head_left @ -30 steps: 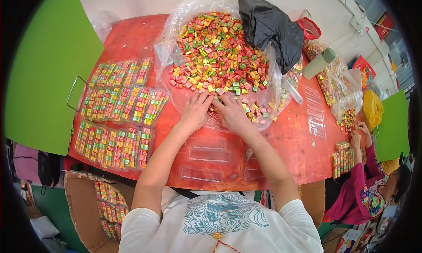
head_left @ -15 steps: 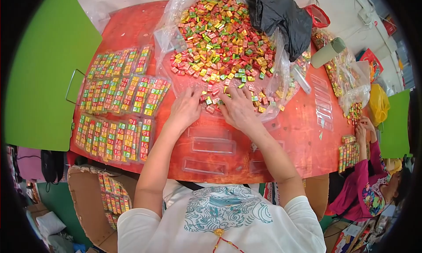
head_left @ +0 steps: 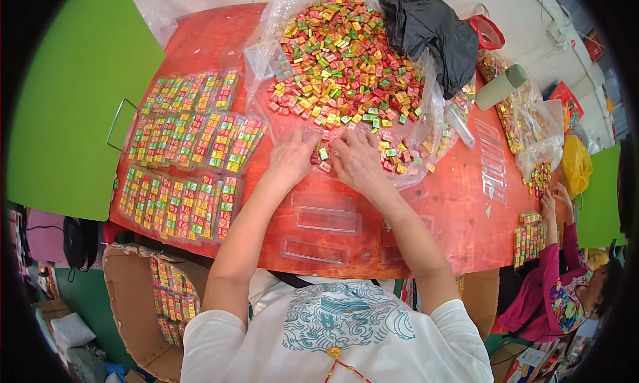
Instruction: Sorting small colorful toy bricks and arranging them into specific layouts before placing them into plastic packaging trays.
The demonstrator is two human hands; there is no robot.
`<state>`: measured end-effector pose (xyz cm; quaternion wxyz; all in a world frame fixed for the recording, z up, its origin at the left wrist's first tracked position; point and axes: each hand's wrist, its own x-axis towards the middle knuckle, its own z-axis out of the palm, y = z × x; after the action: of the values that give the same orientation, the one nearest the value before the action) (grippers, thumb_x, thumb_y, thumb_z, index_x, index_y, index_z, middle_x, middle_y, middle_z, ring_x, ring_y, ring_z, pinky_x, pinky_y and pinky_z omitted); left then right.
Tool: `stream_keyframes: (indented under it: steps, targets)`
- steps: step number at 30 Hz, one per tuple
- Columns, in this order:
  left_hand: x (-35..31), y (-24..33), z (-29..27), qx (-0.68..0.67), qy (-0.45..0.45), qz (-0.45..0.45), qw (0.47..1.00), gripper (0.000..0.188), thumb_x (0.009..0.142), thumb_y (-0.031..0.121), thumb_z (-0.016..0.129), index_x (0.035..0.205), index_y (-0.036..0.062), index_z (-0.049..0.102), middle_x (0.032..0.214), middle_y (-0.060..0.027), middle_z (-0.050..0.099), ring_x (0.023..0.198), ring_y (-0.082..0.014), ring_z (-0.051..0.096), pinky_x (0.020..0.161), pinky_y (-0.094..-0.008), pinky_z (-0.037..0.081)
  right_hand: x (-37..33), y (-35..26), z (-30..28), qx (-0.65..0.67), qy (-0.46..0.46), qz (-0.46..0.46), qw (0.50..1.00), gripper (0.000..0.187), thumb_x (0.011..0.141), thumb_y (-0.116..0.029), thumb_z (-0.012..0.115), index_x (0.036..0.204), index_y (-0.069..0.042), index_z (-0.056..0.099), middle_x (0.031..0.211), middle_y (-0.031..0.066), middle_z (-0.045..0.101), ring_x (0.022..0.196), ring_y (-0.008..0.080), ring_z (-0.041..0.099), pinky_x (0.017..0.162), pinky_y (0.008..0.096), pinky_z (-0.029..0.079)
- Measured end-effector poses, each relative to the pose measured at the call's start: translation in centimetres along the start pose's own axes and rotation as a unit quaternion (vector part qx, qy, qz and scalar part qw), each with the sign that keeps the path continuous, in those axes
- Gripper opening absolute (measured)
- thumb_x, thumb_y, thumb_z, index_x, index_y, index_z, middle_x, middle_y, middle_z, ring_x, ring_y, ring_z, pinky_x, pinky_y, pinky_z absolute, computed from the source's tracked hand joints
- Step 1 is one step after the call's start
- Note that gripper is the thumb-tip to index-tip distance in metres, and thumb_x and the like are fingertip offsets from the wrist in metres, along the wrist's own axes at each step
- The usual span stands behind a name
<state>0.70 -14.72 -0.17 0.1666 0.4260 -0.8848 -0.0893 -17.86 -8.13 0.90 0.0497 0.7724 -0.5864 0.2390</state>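
As left hand (head_left: 291,159) and right hand (head_left: 360,162) flank loose blocks (head_left: 324,154), gathering seems on!
Both curl, can't tell what's gripped; next likely needs inward herding.

Mottled red counter (head_left: 459,236); red, yellow and green small pieces (head_left: 346,70) at twelve; black bag (head_left: 426,33) at one; lime-green panel (head_left: 73,103) at ten; white shirt (head_left: 336,330) with teal wave swirls at six.

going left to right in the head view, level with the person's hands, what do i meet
Large green board → filled trays → left hand → right hand → column of clear trays → yellow bag.
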Motion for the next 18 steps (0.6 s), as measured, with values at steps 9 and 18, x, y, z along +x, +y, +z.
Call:
stream_keyframes:
  steps: [9, 18]
  targets:
    - [-1.0, -0.5, -1.4, 0.005, -0.074, -0.079, 0.994, 0.035, 0.089, 0.008, 0.060, 0.124, 0.0138, 0.063, 0.112, -0.0189, 0.061, 0.100, -0.0407, 0.066, 0.079, -0.0505, 0.056, -0.3, 1.0, 1.5, -0.028, -0.017, -0.009, 0.999, 0.026, 0.084, -0.019, 0.071, 0.109, -0.014, 0.068, 0.104, 0.0085, 0.059, 0.105, 0.0272, 0.058, 0.097, 0.0481, 0.038]
    - [-0.9, -0.7, -0.5, 0.016, -0.015, 0.010, 1.000, 0.025, 0.085, 0.008, 0.063, 0.109, 0.0100, 0.066, 0.102, -0.0188, 0.060, 0.102, -0.0377, 0.066, 0.078, -0.0492, 0.057, -1.3, -0.7, -0.4, 0.041, -0.023, -0.054, 0.997, 0.021, 0.083, -0.019, 0.072, 0.103, -0.012, 0.068, 0.106, 0.0085, 0.060, 0.103, 0.0272, 0.058, 0.096, 0.0455, 0.038]
